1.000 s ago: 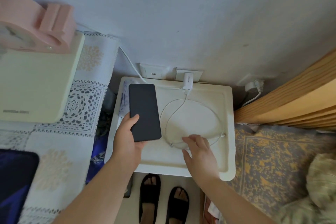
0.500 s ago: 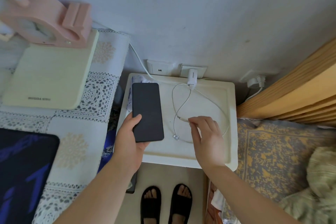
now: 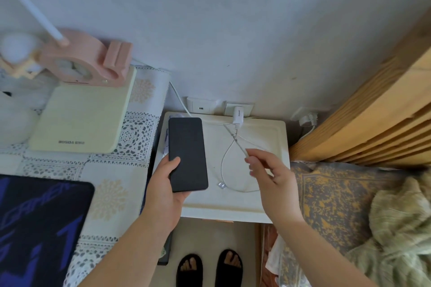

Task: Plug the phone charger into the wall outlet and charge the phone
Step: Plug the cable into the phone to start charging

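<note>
A black phone [image 3: 187,154] with a dark screen is held by its lower end in my left hand [image 3: 164,184], above the left part of a white stand top [image 3: 263,207]. A white charger [image 3: 238,114] sits in the wall outlet [image 3: 248,107] at the back. Its thin white cable [image 3: 225,158] loops over the stand, and the loose plug end [image 3: 221,185] hangs near the phone's lower right corner. My right hand [image 3: 270,175] pinches the cable between thumb and forefinger and holds it lifted.
A second outlet plate [image 3: 200,106] with a white cord is left of the charger. A lace-covered table [image 3: 121,170] on the left carries a cream box, a pink holder and a dark pad. A wooden bed frame [image 3: 373,119] and patterned bedding lie right. My sandalled feet [image 3: 210,268] are below.
My right hand rose from the stand top, took hold of the cable and drew it up taut toward the charger. My left hand kept the phone in place. The view tilted.
</note>
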Tool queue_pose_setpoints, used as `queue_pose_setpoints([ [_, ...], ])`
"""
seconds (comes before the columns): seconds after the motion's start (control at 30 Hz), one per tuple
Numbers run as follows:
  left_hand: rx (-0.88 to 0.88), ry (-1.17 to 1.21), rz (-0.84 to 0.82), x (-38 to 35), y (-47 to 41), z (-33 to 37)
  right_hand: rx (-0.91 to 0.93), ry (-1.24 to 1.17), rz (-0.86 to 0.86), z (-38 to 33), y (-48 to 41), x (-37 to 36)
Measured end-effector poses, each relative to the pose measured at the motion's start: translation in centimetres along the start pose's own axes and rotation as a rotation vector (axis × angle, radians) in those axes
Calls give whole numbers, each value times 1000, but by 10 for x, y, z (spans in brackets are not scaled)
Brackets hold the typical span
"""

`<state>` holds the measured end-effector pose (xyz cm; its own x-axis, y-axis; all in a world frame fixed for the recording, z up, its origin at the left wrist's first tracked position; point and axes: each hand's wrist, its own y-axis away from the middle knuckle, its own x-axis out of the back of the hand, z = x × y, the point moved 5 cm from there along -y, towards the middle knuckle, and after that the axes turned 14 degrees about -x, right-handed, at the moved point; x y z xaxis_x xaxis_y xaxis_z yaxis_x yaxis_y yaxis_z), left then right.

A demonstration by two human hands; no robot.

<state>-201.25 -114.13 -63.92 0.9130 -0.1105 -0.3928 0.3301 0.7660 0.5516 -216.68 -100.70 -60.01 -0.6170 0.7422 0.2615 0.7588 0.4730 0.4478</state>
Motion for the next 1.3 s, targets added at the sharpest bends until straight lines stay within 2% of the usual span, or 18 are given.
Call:
queue_pose_setpoints([
  [0.1,-5,-6,-10,-2,2,2,-32,-4,-95,1,18,5],
  [0.27,-3,-9,-24,-5,3,7,-104,116,-78,33,63,26],
  [0.43,7,-5,-55,-13,7,8,-213,207,-181,65,111,34],
  [0.63,18,-53,-81,-21,15,9,-420,-270,-245,61,136,40],
  [0.8,12,-60,-89,-22,23,10,-592,-782,-316,44,148,36],
  [0.93,11,-53,-91,-26,30,19,-510,-927,-391,13,160,37],
  [1.07,10,-28,-131,-35,40,32,-434,-871,-443,-11,172,42],
  [1.17,5,-17,-141,-43,48,44,-329,-702,-365,-26,177,51],
  [1.3,-26,-36,-200,-53,60,62,-99,-392,-144,-44,178,73],
])
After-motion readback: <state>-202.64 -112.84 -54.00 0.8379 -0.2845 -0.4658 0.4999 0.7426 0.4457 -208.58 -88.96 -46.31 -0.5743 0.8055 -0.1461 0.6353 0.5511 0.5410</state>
